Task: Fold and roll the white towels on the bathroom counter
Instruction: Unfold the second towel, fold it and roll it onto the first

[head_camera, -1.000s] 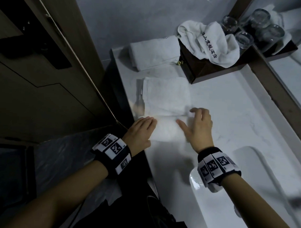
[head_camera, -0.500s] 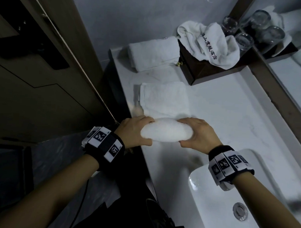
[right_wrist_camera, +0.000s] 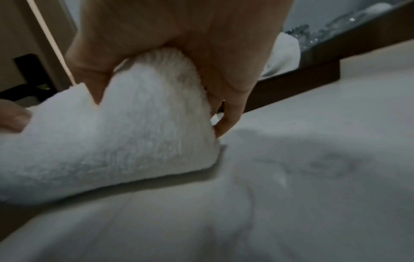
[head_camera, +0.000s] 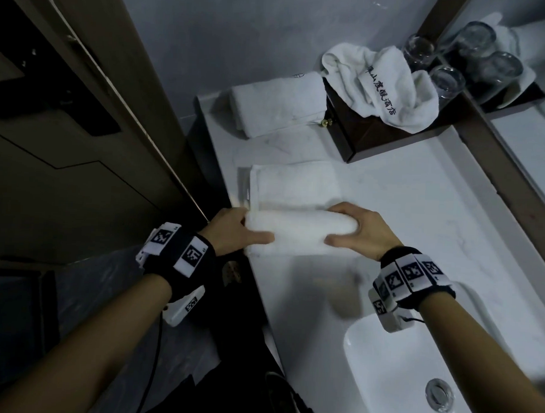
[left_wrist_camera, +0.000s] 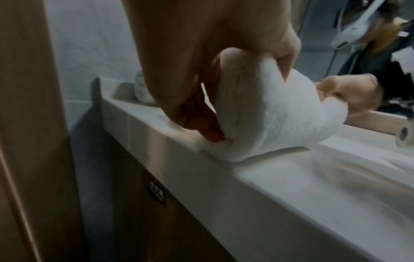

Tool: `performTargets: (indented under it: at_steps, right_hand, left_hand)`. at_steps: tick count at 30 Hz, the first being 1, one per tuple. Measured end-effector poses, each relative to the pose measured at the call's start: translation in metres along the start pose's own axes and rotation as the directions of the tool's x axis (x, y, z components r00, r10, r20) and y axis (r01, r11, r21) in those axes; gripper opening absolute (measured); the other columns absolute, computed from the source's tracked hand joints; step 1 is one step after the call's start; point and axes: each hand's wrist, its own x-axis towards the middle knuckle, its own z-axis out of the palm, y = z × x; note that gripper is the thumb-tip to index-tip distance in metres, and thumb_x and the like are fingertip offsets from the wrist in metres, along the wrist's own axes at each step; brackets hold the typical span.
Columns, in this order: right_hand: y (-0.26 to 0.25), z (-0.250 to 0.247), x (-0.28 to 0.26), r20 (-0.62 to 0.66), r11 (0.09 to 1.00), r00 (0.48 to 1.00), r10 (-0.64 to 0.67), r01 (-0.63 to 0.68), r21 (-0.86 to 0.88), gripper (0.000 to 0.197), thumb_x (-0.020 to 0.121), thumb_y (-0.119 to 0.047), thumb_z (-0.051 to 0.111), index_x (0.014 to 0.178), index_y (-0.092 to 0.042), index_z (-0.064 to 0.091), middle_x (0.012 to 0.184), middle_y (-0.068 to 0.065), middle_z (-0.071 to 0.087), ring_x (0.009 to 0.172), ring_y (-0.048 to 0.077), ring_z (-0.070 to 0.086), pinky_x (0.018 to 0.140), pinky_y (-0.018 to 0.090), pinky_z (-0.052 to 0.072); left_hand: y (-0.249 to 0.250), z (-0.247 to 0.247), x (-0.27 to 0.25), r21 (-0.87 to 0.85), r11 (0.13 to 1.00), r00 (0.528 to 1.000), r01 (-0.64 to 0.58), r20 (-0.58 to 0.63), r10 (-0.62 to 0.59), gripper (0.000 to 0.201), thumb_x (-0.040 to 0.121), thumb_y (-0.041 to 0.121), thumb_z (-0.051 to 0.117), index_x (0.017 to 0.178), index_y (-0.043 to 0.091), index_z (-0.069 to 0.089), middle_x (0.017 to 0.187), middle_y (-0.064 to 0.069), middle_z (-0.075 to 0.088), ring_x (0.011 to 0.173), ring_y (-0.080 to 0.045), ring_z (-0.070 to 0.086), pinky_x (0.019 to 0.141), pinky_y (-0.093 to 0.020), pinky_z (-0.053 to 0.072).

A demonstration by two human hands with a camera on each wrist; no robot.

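A white towel lies on the marble counter, its near part wound into a thick roll and its far part still flat. My left hand grips the roll's left end, thumb along the front, fingers curled over the top. My right hand grips the right end the same way. The left wrist view shows the roll under my left hand at the counter's edge. In the right wrist view my right hand curls over the roll.
A folded white towel lies at the counter's far left corner. A dark wooden tray holds a crumpled lettered towel and glasses. The sink basin is at near right, a mirror on the right, a wooden door at left.
My hands went from flat on the towel's near edge to gripping a roll; the roll has advanced away from me and the flat part has shortened.
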Motion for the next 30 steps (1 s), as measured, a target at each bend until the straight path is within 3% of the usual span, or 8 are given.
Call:
performTargets:
  at_steps: [7,11,15,20,22,25,28,30]
  right_hand:
    - [-0.008,0.012,0.031,-0.233,0.934,0.942,0.243,-0.163,0.317,0.063,0.067,-0.055,0.073,0.106,-0.024,0.035,0.107,0.002,0.051,0.086,0.011,0.054,0.068,0.027,0.045]
    - [-0.021,0.009,0.050,-0.214,0.921,0.922,0.322,-0.254,0.296,0.068,0.067,-0.056,0.071,0.108,-0.020,0.031,0.112,0.006,0.048,0.099,0.028,0.053,0.069,0.043,0.053]
    - [-0.030,0.007,0.063,-0.243,0.928,0.900,0.363,-0.325,0.183,0.077,0.072,-0.056,0.068,0.120,-0.008,0.031,0.123,0.015,0.051,0.108,0.034,0.052,0.078,0.034,0.042]
    - [-0.041,0.016,0.065,-0.362,0.913,0.840,0.404,-0.397,0.098,0.081,0.076,-0.064,0.056,0.127,-0.006,0.030,0.117,0.021,0.057,0.103,0.038,0.056,0.079,0.041,0.042]
    - [-0.041,0.024,0.059,-0.514,0.930,0.808,0.288,-0.365,-0.052,0.078,0.082,-0.062,0.051,0.130,-0.004,0.030,0.114,0.023,0.058,0.101,0.039,0.056,0.078,0.040,0.039]
    - [-0.040,0.030,0.050,-0.657,0.932,0.742,-0.135,-0.129,-0.337,0.056,0.091,-0.040,0.051,0.127,0.003,0.042,0.122,0.022,0.050,0.101,0.038,0.053,0.088,0.039,0.040]
    - [-0.033,0.036,0.033,-0.524,0.864,0.730,-0.439,0.181,-0.470,0.036,0.090,-0.027,0.055,0.110,0.003,0.057,0.116,0.021,0.057,0.099,0.037,0.058,0.094,0.035,0.040]
    - [-0.021,0.043,0.021,-0.365,0.820,0.801,-0.474,0.251,-0.515,0.056,0.079,-0.039,0.068,0.120,-0.002,0.056,0.127,0.015,0.056,0.124,0.028,0.049,0.112,0.038,0.022]
  left_hand:
    - [-0.004,-0.004,0.017,-0.359,0.925,0.985,0.125,-0.066,-0.159,0.046,0.068,0.050,0.072,0.100,0.016,0.068,0.107,-0.004,0.069,0.101,-0.020,0.064,0.101,-0.039,0.046]
    - [-0.002,0.002,0.023,-0.318,0.945,0.958,0.069,-0.244,-0.152,0.056,0.074,0.044,0.070,0.113,0.013,0.045,0.113,-0.005,0.056,0.103,-0.023,0.056,0.091,-0.034,0.045]
    - [0.015,0.004,0.022,0.099,0.956,0.803,-0.277,-0.522,0.287,0.045,0.077,0.018,0.070,0.116,0.006,0.050,0.113,-0.009,0.042,0.102,-0.012,0.039,0.091,-0.025,0.034]
    - [0.025,0.017,0.010,0.674,0.572,0.678,-0.467,-0.142,0.721,0.030,0.076,0.005,0.052,0.103,-0.003,0.064,0.099,-0.019,0.067,0.092,-0.029,0.066,0.093,-0.034,0.046]
    - [0.018,0.021,0.003,0.790,0.462,0.712,-0.403,-0.046,0.700,0.049,0.069,0.025,0.055,0.110,0.000,0.062,0.108,-0.017,0.068,0.101,-0.030,0.065,0.097,-0.036,0.048]
    - [0.017,0.029,0.000,0.920,0.288,0.754,-0.267,0.012,0.657,0.050,0.068,0.021,0.052,0.114,0.003,0.062,0.112,-0.012,0.068,0.107,-0.024,0.064,0.096,-0.037,0.051]
    - [0.027,0.021,0.006,0.877,0.383,0.808,-0.290,0.009,0.589,0.063,0.052,0.010,0.075,0.113,-0.002,0.060,0.109,-0.017,0.068,0.105,-0.028,0.064,0.094,-0.042,0.051]
    - [0.029,0.012,0.011,0.797,0.472,0.832,-0.376,0.067,0.551,0.080,0.049,0.006,0.078,0.123,-0.006,0.050,0.122,-0.024,0.058,0.118,-0.034,0.055,0.106,-0.047,0.039]
